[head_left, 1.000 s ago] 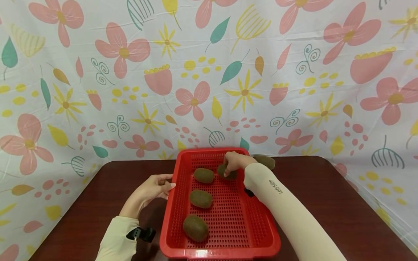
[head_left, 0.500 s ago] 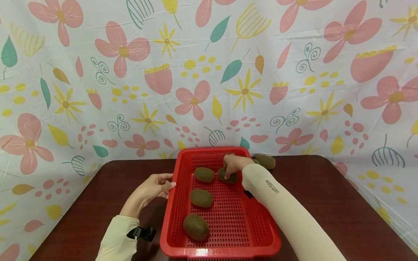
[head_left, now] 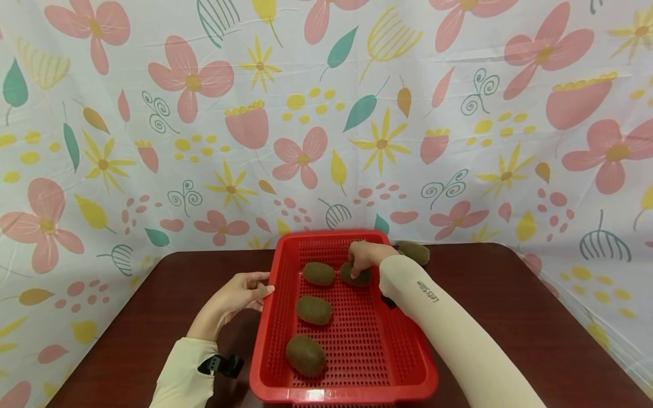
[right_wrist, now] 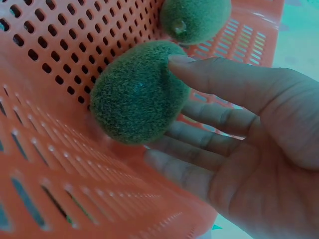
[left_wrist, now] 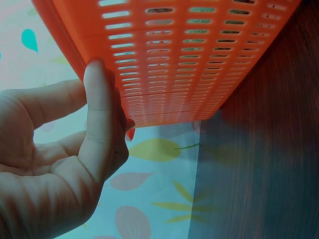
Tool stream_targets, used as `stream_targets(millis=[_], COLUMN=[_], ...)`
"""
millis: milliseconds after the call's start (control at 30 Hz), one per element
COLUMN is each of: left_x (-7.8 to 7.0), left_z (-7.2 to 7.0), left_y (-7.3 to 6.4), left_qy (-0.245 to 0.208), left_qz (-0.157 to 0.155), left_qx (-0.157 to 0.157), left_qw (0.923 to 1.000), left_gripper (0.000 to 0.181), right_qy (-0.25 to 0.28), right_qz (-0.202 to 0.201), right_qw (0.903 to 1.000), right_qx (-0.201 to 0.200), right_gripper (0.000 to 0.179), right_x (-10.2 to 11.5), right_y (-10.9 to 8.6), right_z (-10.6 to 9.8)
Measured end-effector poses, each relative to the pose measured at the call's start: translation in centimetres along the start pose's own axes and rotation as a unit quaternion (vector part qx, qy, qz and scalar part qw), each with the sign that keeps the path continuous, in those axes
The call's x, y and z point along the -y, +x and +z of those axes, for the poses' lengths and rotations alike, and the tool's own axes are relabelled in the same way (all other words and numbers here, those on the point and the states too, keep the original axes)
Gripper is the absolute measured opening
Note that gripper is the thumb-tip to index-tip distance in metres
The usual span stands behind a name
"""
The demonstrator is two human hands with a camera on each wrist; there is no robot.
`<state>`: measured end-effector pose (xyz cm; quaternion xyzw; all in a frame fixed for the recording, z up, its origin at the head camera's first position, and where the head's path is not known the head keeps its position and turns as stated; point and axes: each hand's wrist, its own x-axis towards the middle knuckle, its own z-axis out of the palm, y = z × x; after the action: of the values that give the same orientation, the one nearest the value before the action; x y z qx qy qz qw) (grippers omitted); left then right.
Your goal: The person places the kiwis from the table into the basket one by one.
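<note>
A red plastic basket (head_left: 352, 395) with slotted walls stands on the table. My left hand (head_left: 240, 297) holds its left rim, thumb and fingertips at the edge; the left wrist view shows these fingers against the outer wall. Inside the basket's far right part, my right hand (head_left: 364, 256) grips a brown fuzzy kiwi (head_left: 355, 275). Seen from the right wrist, the thumb lies on top of this kiwi (right_wrist: 137, 94) and the fingers reach along its side. Three more kiwis form a column at the basket's left: far (head_left: 318, 274), middle (head_left: 314, 310) and near (head_left: 306, 356).
Another kiwi (head_left: 414, 253) lies on the dark red-brown table (head_left: 490, 294), beyond the basket's right side and partly behind my right forearm. A flower-printed cloth (head_left: 326, 113) hangs along the table's back edge.
Over the last second my right hand and its kiwi have shifted very slightly nearer. My left hand, the basket and the other kiwis stay in place.
</note>
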<state>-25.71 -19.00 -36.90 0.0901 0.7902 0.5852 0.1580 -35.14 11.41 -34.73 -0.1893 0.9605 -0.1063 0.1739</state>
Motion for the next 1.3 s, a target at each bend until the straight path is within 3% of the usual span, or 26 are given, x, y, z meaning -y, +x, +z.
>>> stream_targets(millis=[300,500,867,1100,1300], left_x=[0.0,0.1,0.3,0.2,0.1], left_z=[0.0,0.0,0.0,0.0,0.0], left_y=[-0.1,0.0,0.1,0.0,-0.1], left_qy=[0.000,-0.001,-0.001,-0.008,-0.009], left_qz=[0.004,0.009,0.002,0.005,0.009], left_qx=[0.004,0.008,0.005,0.006,0.007], left_qw=[1.0000,0.9999,1.0000,0.9999,0.9999], left_gripper=[0.059,0.058,0.057,0.058,0.058], right_qy=[-0.005,0.003,0.047,0.092,0.116], right_qz=[-0.014,-0.056,-0.101,-0.119,-0.122], right_qw=[0.9999,0.9982,0.9890,0.9756,0.9629], right_qx=[-0.006,-0.021,-0.097,-0.160,-0.211], right_gripper=[0.041,0.041,0.038,0.035,0.033], right_x=[-0.1,0.0,-0.1,-2.1,-5.2], right_y=[0.0,-0.5,-2.5,-4.6,-5.8], right_z=[-0.7,-1.8,-4.6,-6.0,-5.6])
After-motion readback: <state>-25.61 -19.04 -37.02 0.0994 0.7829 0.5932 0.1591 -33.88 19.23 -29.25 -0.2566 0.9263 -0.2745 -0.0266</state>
